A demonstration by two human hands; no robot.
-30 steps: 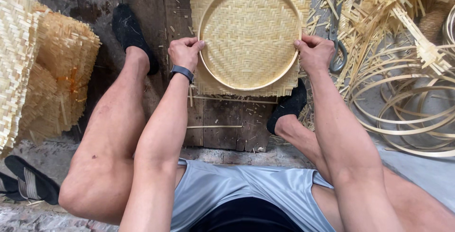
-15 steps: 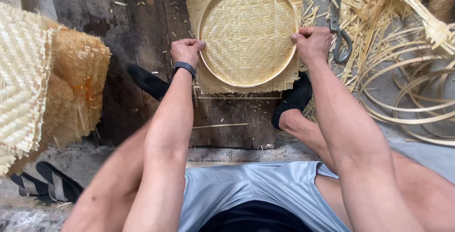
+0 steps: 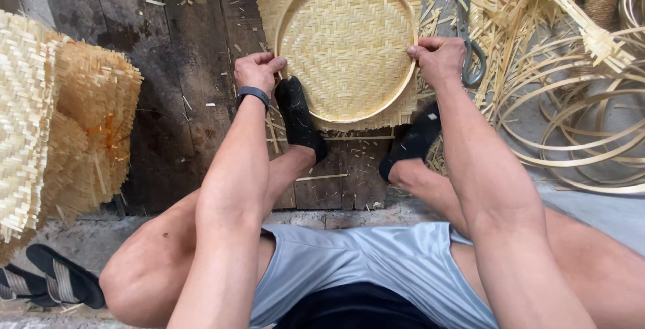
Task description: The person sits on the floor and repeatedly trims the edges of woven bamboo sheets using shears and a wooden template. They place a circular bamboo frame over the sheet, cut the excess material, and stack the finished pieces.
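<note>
The left hand (image 3: pixel 255 71) is closed in a pinch on the round hoop (image 3: pixel 289 13) at 9 o'clock; the right hand (image 3: pixel 440 59) pinches it at 3 o'clock. The hoop lies on a woven bamboo mat (image 3: pixel 346 43) — both socked feet (image 3: pixel 299 117) press the mat's near edge, around 6 o'clock.

stacked woven mats (image 3: pixel 60 120), bamboo hoops (image 3: pixel 578 127), scissors (image 3: pixel 472 53), sandals (image 3: pixel 50 282)
</note>
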